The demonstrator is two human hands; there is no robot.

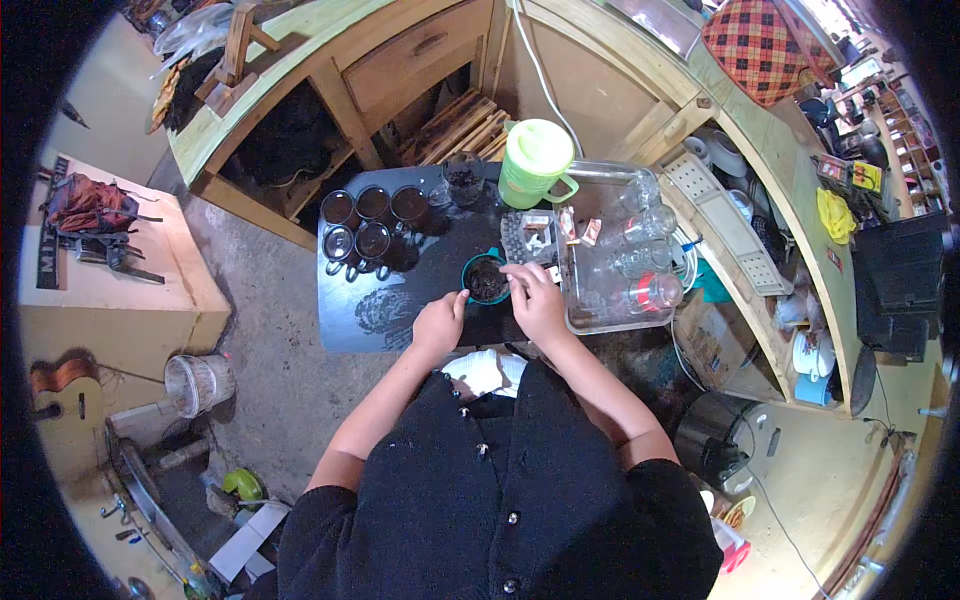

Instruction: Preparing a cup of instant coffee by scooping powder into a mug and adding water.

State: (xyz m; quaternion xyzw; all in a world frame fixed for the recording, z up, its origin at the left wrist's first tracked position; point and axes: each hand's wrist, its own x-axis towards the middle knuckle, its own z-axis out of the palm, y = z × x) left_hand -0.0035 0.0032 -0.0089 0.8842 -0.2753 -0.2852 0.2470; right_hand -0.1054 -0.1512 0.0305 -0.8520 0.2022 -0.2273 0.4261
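My left hand grips the near left side of a small teal-rimmed strainer filled with dark, wet grounds or leaves. At its right rim, the thumb and fingertips of my right hand are bent together; whether they pinch the rim or some of the contents is unclear. Both hands are above the near part of a black tabletop. To the left stand several glass mugs, some with dark liquid. Behind the strainer is a clear glass vessel with dark residue inside. A light green lidded pitcher stands upright beside it.
A clear plastic tray on the right holds several glass bottles and small packets. Wet patches mark the tabletop. Wooden counters enclose the far side and right. A white bucket stands on the floor at left.
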